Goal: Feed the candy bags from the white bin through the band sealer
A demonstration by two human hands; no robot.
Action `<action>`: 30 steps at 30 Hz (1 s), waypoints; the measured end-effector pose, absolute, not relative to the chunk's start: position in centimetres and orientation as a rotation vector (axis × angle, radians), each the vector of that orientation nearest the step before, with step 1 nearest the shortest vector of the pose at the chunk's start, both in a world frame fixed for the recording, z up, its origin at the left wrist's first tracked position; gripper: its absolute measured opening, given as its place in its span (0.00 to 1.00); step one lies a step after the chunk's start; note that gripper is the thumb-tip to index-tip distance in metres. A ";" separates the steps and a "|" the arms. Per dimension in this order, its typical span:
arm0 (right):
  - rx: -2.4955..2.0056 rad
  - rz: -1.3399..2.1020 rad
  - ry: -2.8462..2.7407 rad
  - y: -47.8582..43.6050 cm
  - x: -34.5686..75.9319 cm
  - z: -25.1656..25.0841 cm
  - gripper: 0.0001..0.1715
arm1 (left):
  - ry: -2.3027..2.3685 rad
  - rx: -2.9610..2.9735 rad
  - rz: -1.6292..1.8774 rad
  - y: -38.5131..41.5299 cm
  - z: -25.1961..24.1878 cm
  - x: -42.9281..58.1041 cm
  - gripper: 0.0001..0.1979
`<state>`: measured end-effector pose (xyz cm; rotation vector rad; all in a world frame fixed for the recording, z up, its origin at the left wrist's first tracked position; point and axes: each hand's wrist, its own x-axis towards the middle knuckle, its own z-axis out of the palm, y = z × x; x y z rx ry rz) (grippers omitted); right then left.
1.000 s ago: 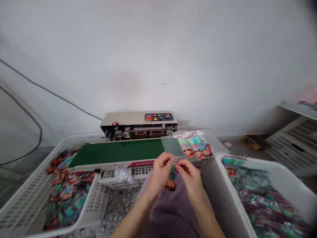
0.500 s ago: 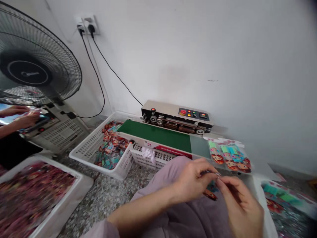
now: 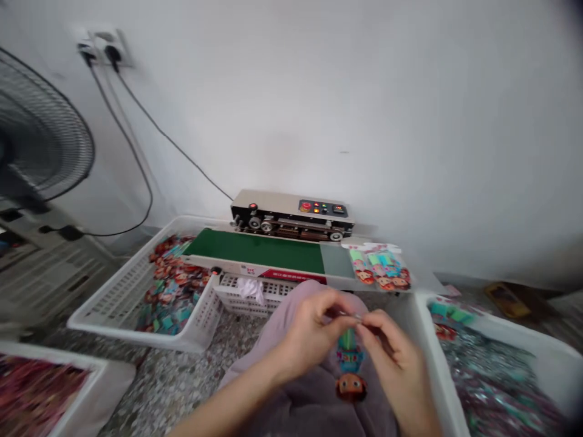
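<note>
My left hand (image 3: 310, 331) and my right hand (image 3: 396, 361) meet above my lap, each closed in a pinch on the top edge of a small printed packet (image 3: 350, 364). The packet hangs down between them, green and teal above with a cartoon doll face at the bottom. My fingers hide its upper edge. Beyond my hands stands a band sealing machine (image 3: 291, 212) with a green conveyor belt (image 3: 255, 250). Several similar packets (image 3: 385, 276) lie overlapping at the belt's right end, doll faces towards me.
A white basket (image 3: 195, 340) of packets stands left of the machine. At the lower left is another white bin (image 3: 104, 388) with reddish contents. On my right, a white bin (image 3: 444, 394) holds shiny packets. A fan (image 3: 50, 133) and wall-plugged cables (image 3: 173, 136) are at left.
The view has turned to the right, and the other person's hands at the left have gone out of it. The packet between my hands now hangs straighter and shows its doll face.
</note>
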<state>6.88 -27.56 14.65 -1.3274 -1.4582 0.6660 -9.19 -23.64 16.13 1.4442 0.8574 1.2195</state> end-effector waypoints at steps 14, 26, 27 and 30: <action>-1.446 0.758 -0.920 -15.4 14.4 12.2 0.19 | 1.089 1.666 0.976 -11.2 10.5 -2.1 0.15; -1.536 0.758 -0.696 -9.1 18.8 7.9 0.23 | 1.135 2.753 0.328 -1.7 1.3 3.1 0.32; -1.547 0.763 -0.704 -9.1 18.6 7.5 0.23 | 1.112 2.782 0.332 -1.2 1.1 2.2 0.32; -1.548 0.801 -0.722 -8.6 18.1 6.7 0.22 | 1.091 2.849 0.338 -0.1 0.6 -0.2 0.31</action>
